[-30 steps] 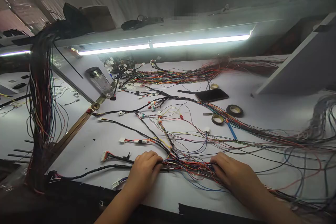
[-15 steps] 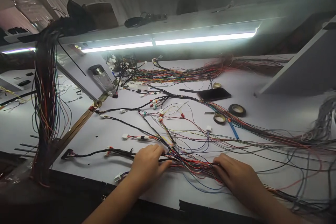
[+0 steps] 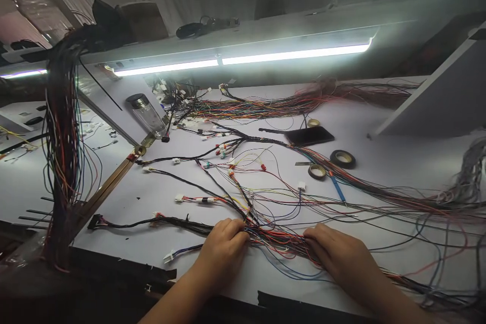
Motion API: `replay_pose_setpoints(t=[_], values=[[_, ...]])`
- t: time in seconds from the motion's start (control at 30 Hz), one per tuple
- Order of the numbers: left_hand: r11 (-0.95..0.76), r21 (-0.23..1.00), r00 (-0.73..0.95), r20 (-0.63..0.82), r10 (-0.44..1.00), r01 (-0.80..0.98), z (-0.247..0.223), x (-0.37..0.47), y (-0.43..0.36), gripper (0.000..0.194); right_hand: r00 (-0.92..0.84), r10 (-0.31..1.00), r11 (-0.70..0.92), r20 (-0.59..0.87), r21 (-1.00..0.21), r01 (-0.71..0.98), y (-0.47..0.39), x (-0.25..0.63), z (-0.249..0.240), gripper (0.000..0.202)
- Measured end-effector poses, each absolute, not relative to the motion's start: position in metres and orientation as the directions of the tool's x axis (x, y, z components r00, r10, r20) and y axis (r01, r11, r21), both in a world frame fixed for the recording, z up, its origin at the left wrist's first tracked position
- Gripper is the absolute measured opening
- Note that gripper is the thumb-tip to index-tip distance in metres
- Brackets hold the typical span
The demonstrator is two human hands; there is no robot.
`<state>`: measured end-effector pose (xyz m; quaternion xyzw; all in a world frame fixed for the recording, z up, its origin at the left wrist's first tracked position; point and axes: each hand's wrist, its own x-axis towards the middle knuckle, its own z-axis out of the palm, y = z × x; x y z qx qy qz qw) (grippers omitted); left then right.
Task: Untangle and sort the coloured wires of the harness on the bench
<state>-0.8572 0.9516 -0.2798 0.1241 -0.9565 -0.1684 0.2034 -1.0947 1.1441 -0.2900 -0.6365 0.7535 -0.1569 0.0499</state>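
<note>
A thick bundle of coloured wires (image 3: 279, 239) lies along the near edge of the white table (image 3: 372, 162). My left hand (image 3: 224, 248) grips the bundle's left end, where a black-wrapped branch (image 3: 178, 221) runs off to the left. My right hand (image 3: 337, 253) closes over the same bundle a little to the right. Thin branches with small white connectors (image 3: 178, 198) fan out beyond my hands.
A black phone (image 3: 308, 135), two tape rolls (image 3: 342, 159) and a blue pen (image 3: 336, 188) lie mid-table. A clear bottle (image 3: 146, 114) stands at the back left. A hanging wire bunch (image 3: 61, 152) fills the left side. A strip light (image 3: 243, 61) runs overhead.
My left hand slid right along the bundle, toward my right hand. The black-wrapped branch now lies stretched out to the left. My right hand has barely moved.
</note>
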Motion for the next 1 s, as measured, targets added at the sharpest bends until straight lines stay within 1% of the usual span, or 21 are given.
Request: replay_pose_setpoints(t=[0.07,0.13,0.2,0.3,0.33,0.4,0.43,0.47,0.57,0.6,0.67,0.77,0.9,1.0], values=[[0.888,0.433,-0.889,0.33,-0.318,-0.157,-0.278,-0.852,0.951,0.012,-0.183,-0.975,0.139,0.123,-0.302,-0.943,1.144,-1.095,-0.289,0.022],[0.875,0.457,-0.885,0.327,-0.332,-0.16,-0.275,-0.849,0.952,0.005,-0.185,-0.974,0.137,0.127,-0.314,-0.939,1.144,-1.095,-0.288,0.022],[0.885,0.436,-0.866,0.366,-0.341,-0.163,-0.273,-0.851,0.955,0.007,-0.19,-0.972,0.137,0.137,-0.326,-0.936,1.143,-1.095,-0.288,0.022],[0.918,0.358,-0.854,0.409,-0.321,-0.174,-0.274,-0.861,0.96,0.024,-0.194,-0.97,0.137,0.149,-0.322,-0.937,1.143,-1.095,-0.289,0.022],[0.924,0.339,-0.857,0.409,-0.312,-0.174,-0.276,-0.864,0.962,0.025,-0.193,-0.969,0.137,0.152,-0.316,-0.939,1.143,-1.095,-0.289,0.022],[0.925,0.343,-0.863,0.403,-0.304,-0.166,-0.28,-0.867,0.963,0.015,-0.188,-0.971,0.136,0.15,-0.303,-0.943,1.143,-1.095,-0.289,0.022],[0.916,0.369,-0.859,0.405,-0.313,-0.16,-0.282,-0.866,0.962,0.013,-0.186,-0.972,0.136,0.145,-0.298,-0.945,1.143,-1.095,-0.289,0.023],[0.9,0.407,-0.85,0.408,-0.333,-0.157,-0.284,-0.865,0.961,0.015,-0.182,-0.973,0.136,0.139,-0.294,-0.946,1.144,-1.095,-0.288,0.023],[0.821,0.534,-0.797,0.399,-0.454,-0.2,-0.291,-0.856,0.955,0.018,-0.183,-0.976,0.143,0.116,-0.29,-0.946,1.144,-1.094,-0.286,0.023],[0.8,0.559,-0.78,0.394,-0.487,-0.217,-0.292,-0.853,0.954,0.019,-0.184,-0.977,0.145,0.112,-0.29,-0.946,1.144,-1.093,-0.286,0.022],[0.792,0.567,-0.772,0.391,-0.5,-0.226,-0.293,-0.85,0.953,0.02,-0.185,-0.977,0.148,0.104,-0.294,-0.944,1.143,-1.093,-0.286,0.021],[0.839,0.511,-0.796,0.422,-0.435,-0.187,-0.288,-0.853,0.958,0.023,-0.193,-0.976,0.154,0.106,-0.297,-0.942,1.143,-1.094,-0.288,0.021],[0.915,0.377,-0.808,0.489,-0.328,-0.143,-0.274,-0.869,0.974,0.02,-0.187,-0.976,0.147,0.112,-0.298,-0.943,1.143,-1.095,-0.29,0.021],[0.942,0.306,-0.851,0.451,-0.27,-0.137,-0.273,-0.883,0.983,0.014,-0.183,-0.977,0.141,0.11,-0.31,-0.94,1.144,-1.095,-0.29,0.021]])
